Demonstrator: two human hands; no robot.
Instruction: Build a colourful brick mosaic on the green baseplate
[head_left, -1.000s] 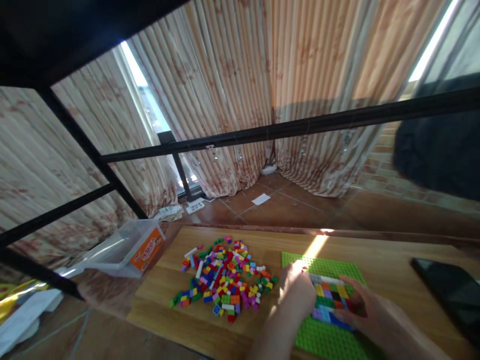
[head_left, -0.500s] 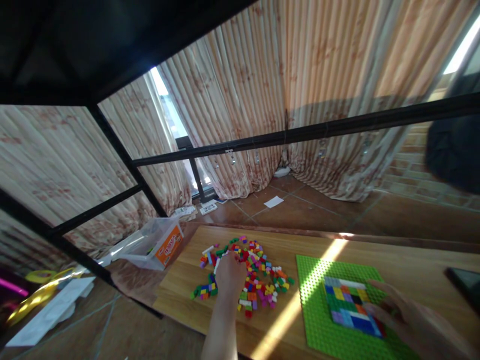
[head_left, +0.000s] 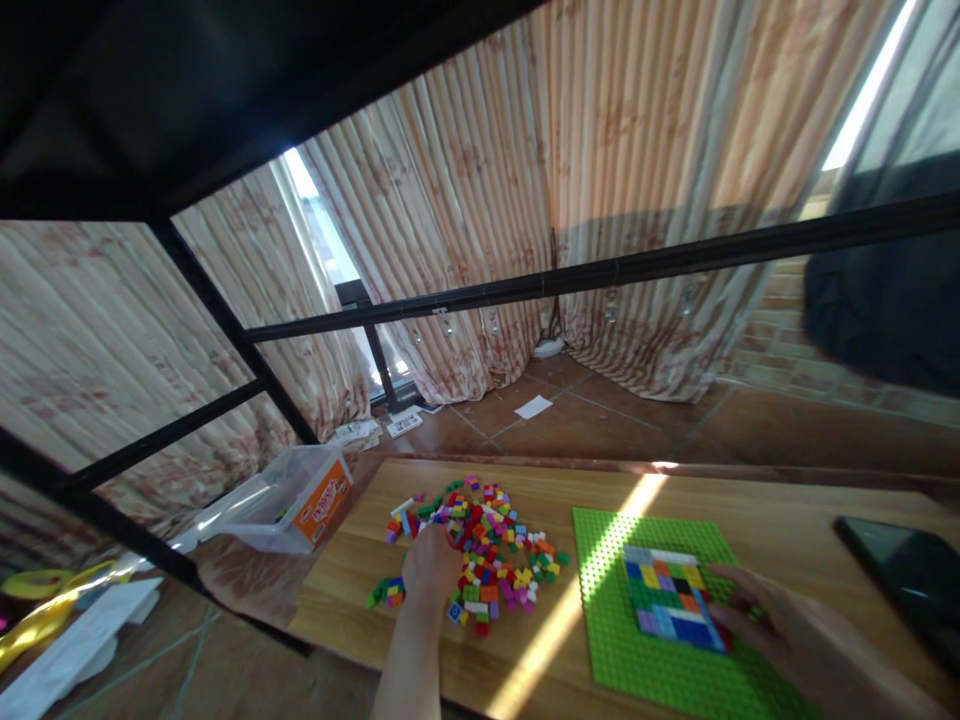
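Observation:
My left hand [head_left: 433,562] reaches down into the loose pile of small toy bricks [head_left: 517,560]. Its fingertips are hidden among the bricks, so whether it pinches one cannot be made out. On the right lies a green studded baseplate [head_left: 607,640], bearing a flat, many-coloured patch of bricks [head_left: 671,600]. Beside the right edge of that patch is my right hand [head_left: 769,615], its index finger and thumb apart near the edge. Nothing is plainly seen between those fingers.
Everything lies on a low wooden table [head_left: 337,590]. A black tablet-like device [head_left: 907,575] sits at the right. Left of the table stands a clear plastic box [head_left: 277,520] with an orange label. A black metal frame [head_left: 510,290] crosses behind the table, before the curtains.
The view has turned slightly right, so more of the black device shows. My left hand has shifted slightly within the pile. My right hand stays beside the brick patch.

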